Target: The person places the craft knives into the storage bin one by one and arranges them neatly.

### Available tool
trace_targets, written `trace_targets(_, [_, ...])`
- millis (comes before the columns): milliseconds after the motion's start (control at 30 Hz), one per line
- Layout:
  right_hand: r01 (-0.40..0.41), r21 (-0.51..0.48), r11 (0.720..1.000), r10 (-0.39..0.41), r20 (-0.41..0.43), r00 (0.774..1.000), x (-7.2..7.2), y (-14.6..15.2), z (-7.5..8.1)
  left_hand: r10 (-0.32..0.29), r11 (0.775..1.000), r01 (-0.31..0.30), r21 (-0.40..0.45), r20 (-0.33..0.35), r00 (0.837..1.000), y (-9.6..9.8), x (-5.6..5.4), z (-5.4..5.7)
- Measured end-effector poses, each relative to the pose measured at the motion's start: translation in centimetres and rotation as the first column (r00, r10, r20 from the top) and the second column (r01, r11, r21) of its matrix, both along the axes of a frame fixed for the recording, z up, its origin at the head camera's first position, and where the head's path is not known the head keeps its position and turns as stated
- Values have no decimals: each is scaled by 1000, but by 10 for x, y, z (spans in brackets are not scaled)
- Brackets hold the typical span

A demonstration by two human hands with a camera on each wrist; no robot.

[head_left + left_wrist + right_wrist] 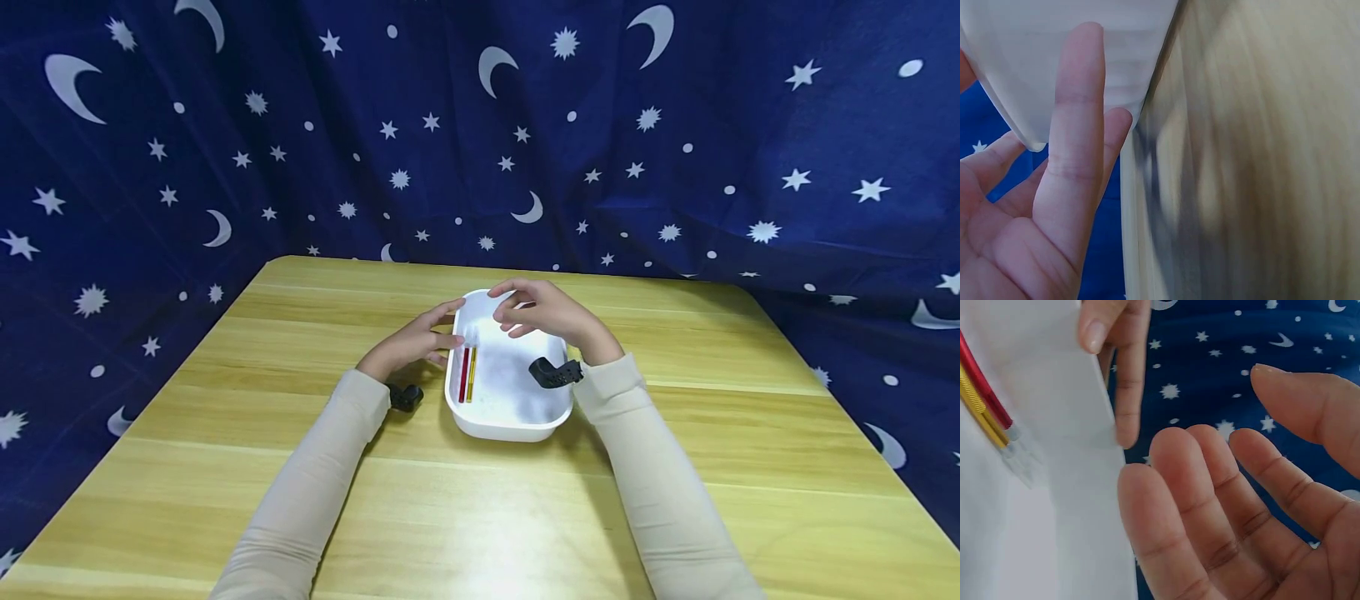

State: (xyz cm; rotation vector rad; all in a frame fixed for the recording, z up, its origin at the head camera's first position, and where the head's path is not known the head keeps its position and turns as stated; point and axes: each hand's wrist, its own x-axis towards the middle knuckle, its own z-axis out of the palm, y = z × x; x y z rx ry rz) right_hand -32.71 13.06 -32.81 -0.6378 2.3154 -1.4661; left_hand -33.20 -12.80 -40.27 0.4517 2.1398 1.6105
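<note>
A white rectangular tray (517, 392) stands on the table with its short side towards me. Along its left inner wall lie two slim craft knives side by side, a red one (463, 379) and a gold one (472, 379); the gold one's knurled grip (970, 394) and the clear caps (1022, 464) show in the right wrist view. My left hand (412, 340) is at the tray's left side, fingers extended along the outer wall and fingertips at the rim. Above the far part of the tray, my right hand (551, 312) hovers with loosely bent fingers and nothing between them.
Pale wooden table (300, 467) surrounds the tray. A dark blue curtain (450, 167) with white moons and stars hangs behind the table and along its sides. Black wrist cameras, left (406, 398) and right (553, 372), are strapped beneath the hands.
</note>
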Motion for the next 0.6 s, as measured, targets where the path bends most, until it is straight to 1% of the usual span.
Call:
trace_targets(300, [39,-64,997,-45,-98,994,13,12,5,7,1000,-7,0,-7,1000,0,1,1])
trace_targets(400, [37,-85,996,-48,-133,990,17,17,4,6,1000,-6,2,-6,1000,0,0,1])
trace_targets(533, [42,-107,993,-61,-184,981,22,25,4,1,1000,-1,1,-13,1000,0,0,-1])
trace_targets(600, [47,-110,993,-71,-220,973,24,30,4,-2,1000,2,3,-13,1000,0,0,-1])
